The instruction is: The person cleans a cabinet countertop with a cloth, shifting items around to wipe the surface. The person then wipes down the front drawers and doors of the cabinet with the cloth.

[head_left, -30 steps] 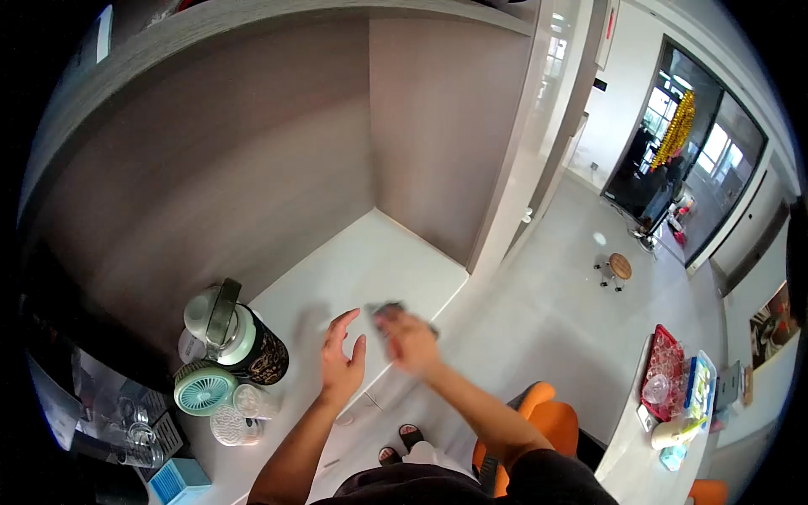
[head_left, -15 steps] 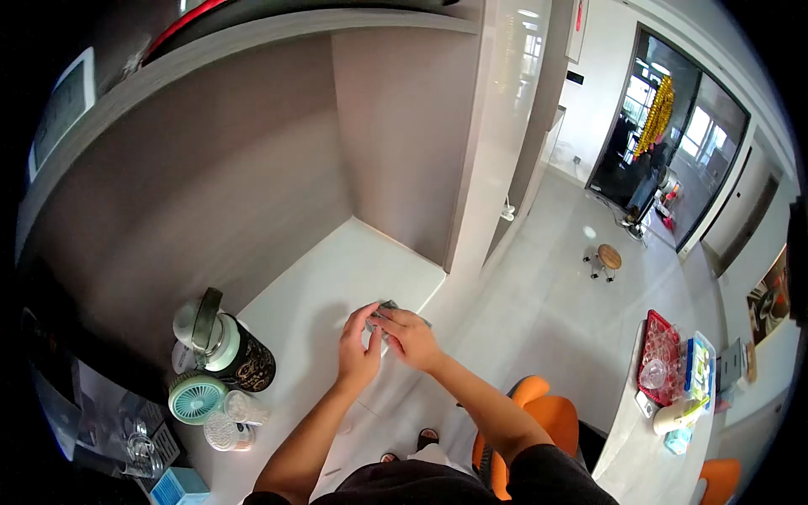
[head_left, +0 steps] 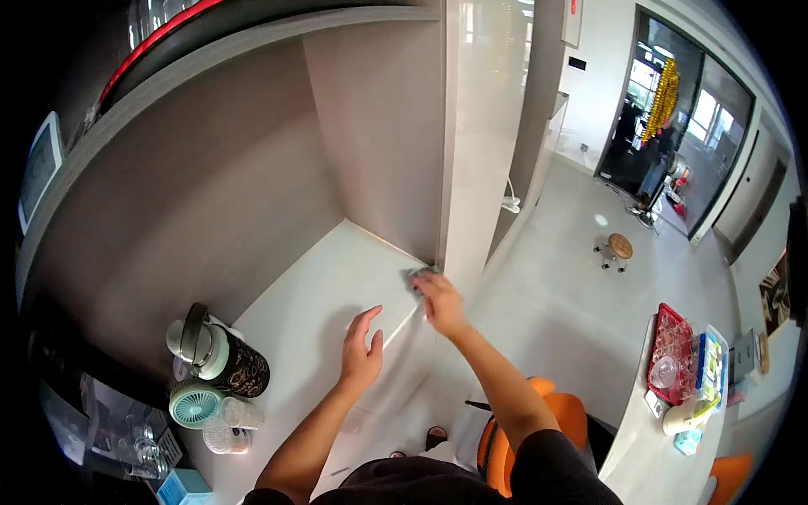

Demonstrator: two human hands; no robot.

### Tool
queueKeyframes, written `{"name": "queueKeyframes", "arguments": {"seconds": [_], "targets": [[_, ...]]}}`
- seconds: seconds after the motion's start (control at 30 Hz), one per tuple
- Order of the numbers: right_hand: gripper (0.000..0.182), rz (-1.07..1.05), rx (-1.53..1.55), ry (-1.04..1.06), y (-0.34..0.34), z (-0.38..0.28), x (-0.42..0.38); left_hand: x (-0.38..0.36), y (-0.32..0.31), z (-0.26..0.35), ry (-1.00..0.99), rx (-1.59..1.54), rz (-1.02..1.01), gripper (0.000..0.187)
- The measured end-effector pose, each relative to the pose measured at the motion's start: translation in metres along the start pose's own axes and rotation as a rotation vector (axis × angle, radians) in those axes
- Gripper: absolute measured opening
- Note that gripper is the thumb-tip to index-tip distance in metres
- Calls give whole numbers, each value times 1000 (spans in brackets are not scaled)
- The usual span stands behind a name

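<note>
My right hand (head_left: 441, 303) is closed on a grey cloth (head_left: 420, 274), which touches the white counter (head_left: 295, 290) at its far right corner, by the side panel's foot. Over the counter's front edge, my left hand (head_left: 362, 349) holds nothing, its fingers and thumb apart. To the left of it stands a black patterned flask (head_left: 244, 368) with a pale green collar and a handle.
Beside the flask are a mint-green fan (head_left: 196, 406), clear ribbed cups (head_left: 225, 437) and a blue box (head_left: 183, 488). An orange chair (head_left: 564, 417) stands right of my body. A red tray (head_left: 661, 362) lies on the right-hand table (head_left: 627, 459). A stool (head_left: 619, 246) is farther off.
My right hand has moved away from my left hand, forward and right, taking the cloth along to the corner. The left hand's fingers are now off the cloth. The view has shifted slightly.
</note>
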State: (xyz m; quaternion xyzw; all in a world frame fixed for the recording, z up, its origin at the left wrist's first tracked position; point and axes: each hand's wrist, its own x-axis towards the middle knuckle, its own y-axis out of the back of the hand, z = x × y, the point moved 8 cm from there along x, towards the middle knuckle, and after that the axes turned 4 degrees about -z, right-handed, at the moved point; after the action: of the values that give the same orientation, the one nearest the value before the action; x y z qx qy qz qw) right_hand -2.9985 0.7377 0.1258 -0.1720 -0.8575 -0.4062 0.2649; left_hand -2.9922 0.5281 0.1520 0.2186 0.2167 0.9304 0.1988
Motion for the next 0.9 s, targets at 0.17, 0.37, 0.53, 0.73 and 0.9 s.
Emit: {"name": "queueKeyframes", "arguments": {"seconds": [0.17, 0.37, 0.53, 0.73, 0.9], "targets": [[52, -33, 87, 201, -34, -61, -33, -19, 3, -19, 65, -55, 11, 45], [53, -206, 137, 304, -48, -115, -56, -41, 32, -3, -25, 65, 75, 53], [44, 34, 34, 18, -46, -123, -48, -70, 61, 1, -68, 28, 124, 60], [49, -70, 241, 156, -100, -259, -133, -128, 111, 9, -135, -101, 175, 61], [62, -120, 142, 120, -106, -255, -142, -177, 142, 8, -195, 1, 120, 58]]}}
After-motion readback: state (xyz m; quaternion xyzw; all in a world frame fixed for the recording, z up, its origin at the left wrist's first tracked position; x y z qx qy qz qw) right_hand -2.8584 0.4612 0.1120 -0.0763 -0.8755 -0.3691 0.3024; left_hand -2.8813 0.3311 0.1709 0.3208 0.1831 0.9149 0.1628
